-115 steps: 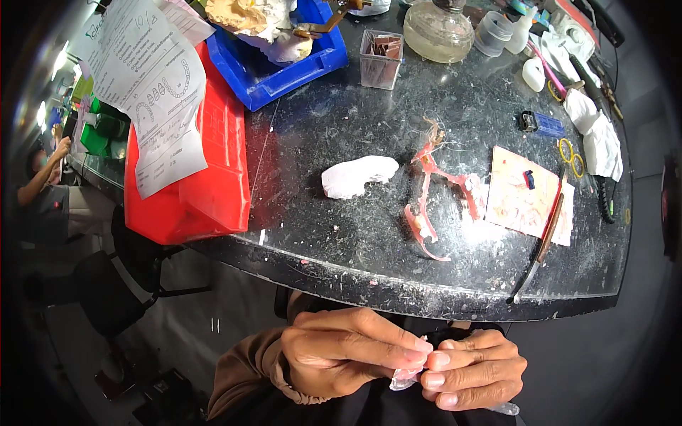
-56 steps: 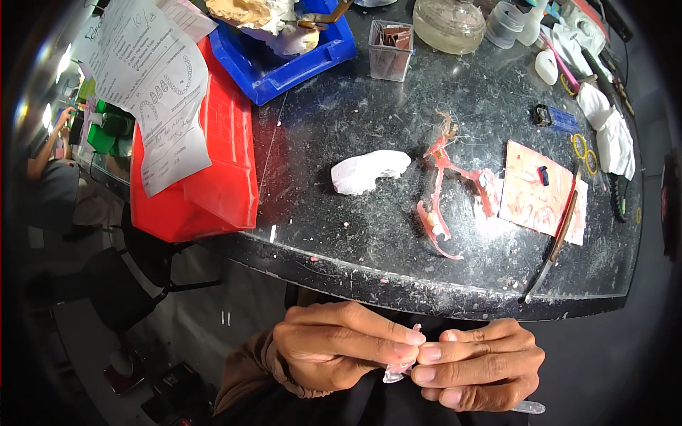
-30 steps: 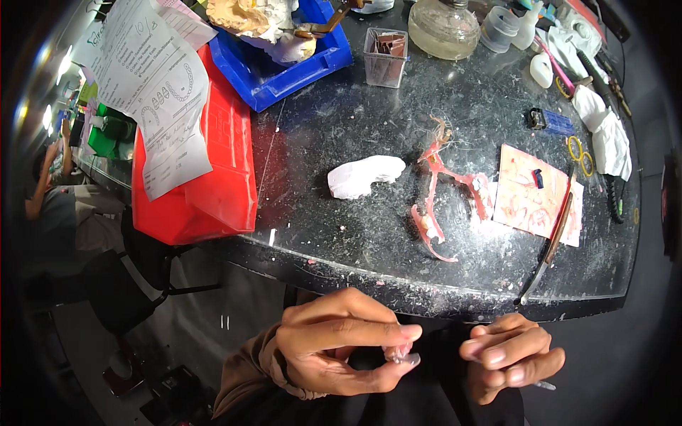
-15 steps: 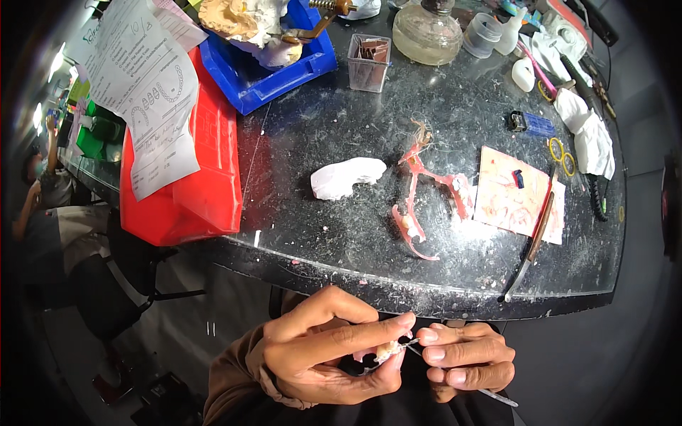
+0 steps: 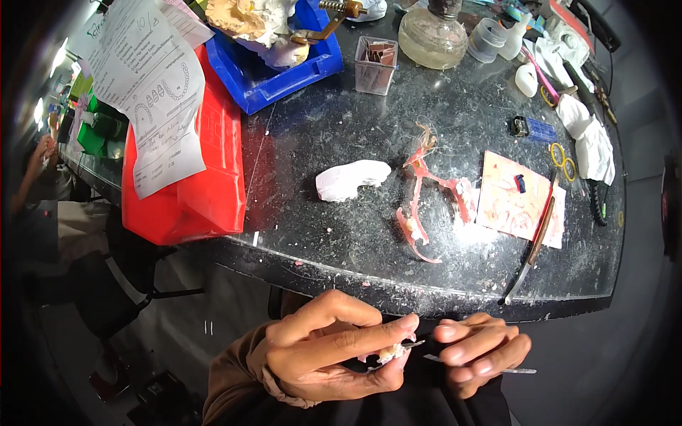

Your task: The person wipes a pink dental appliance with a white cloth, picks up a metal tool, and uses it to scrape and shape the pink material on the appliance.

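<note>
Beyond the table's near edge, my left hand [image 5: 334, 351] pinches a small pink and tooth-coloured denture piece [image 5: 389, 353] between thumb and fingers. A short grey metal bit [image 5: 413, 344] sticks out of its right end; whether it belongs to the piece I cannot tell. My right hand [image 5: 486, 351] is closed on a thin metal hand tool [image 5: 524, 370], held nearly level. The tool's left end lies a little apart from the denture piece. Most of the denture piece is hidden by my left fingers.
On the black table [image 5: 305, 241] lie a white plaster piece [image 5: 352, 180], branching pink wax-like scraps [image 5: 419, 170], a wooden-handled knife [image 5: 542, 227] on a pink-smeared pad [image 5: 501, 202], and a blue lighter [image 5: 536, 128]. Red [image 5: 220, 192] and blue [image 5: 256, 92] bins stand left; a glass burner [image 5: 432, 42] stands behind.
My right hand has moved slightly right with the metal tool, whose tip has come away from the denture piece. My left hand keeps its hold. The view has shifted slightly.
</note>
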The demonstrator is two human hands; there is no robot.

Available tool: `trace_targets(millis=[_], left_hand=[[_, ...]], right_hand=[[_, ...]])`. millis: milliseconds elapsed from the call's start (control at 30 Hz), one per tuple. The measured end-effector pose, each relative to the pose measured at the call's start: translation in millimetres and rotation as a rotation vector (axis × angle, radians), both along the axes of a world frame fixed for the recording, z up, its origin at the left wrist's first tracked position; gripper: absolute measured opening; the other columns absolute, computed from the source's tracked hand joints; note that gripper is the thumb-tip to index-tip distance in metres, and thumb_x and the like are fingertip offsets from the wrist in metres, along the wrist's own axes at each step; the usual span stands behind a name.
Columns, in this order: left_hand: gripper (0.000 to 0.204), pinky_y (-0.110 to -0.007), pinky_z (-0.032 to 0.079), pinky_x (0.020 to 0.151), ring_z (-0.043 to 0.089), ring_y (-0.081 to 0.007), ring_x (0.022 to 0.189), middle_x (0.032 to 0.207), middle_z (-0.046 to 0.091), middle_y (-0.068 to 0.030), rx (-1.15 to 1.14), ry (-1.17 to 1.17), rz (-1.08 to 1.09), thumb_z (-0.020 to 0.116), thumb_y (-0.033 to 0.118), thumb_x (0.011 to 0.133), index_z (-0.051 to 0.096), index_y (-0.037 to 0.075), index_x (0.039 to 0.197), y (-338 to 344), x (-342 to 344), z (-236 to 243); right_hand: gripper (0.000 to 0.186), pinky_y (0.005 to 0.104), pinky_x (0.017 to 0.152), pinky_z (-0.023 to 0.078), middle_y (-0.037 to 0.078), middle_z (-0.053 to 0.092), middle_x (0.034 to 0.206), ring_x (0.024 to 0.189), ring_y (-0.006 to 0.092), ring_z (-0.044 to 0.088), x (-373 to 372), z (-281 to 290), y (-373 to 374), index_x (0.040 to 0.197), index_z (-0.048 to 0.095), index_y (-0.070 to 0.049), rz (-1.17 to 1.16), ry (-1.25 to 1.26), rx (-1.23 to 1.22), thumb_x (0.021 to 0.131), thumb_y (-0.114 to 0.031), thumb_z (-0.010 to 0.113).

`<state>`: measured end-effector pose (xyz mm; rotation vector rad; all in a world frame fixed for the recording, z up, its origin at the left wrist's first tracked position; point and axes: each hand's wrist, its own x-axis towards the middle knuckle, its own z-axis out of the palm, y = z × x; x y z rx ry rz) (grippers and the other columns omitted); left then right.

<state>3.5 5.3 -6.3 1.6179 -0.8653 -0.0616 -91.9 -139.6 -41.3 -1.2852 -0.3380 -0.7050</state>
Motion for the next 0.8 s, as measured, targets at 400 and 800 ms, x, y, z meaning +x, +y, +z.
trace_targets(millis=[400, 800], left_hand=[[0.034, -0.018, 0.051, 0.053, 0.058, -0.0096, 0.062, 0.082, 0.059, -0.0079, -0.06, 0.021, 0.03, 0.069, -0.004, 0.058, 0.059, -0.005, 0.091, -2.9, -7.7, 4.0], [0.035, -0.021, 0.05, 0.053, 0.06, -0.014, 0.061, 0.076, 0.061, -0.0125, -0.113, 0.353, -0.156, 0.077, 0.003, 0.053, 0.06, -0.001, 0.084, 3.0, -2.2, -4.5]], right_hand=[[0.024, 0.0362, 0.07, 0.05, 0.019, 0.06, 0.078, 0.079, 0.0287, 0.06, 4.8, 20.5, 4.9, 0.084, 0.052, 0.0, 0.007, 0.4, 0.056, 0.065, 0.003, 0.067], [0.025, 0.0367, 0.072, 0.051, 0.021, 0.057, 0.077, 0.077, 0.0269, 0.061, -2.5, 15.7, 11.4, 0.071, 0.048, 0.001, -0.018, 0.278, 0.36, 0.059, 0.012, 0.067]])
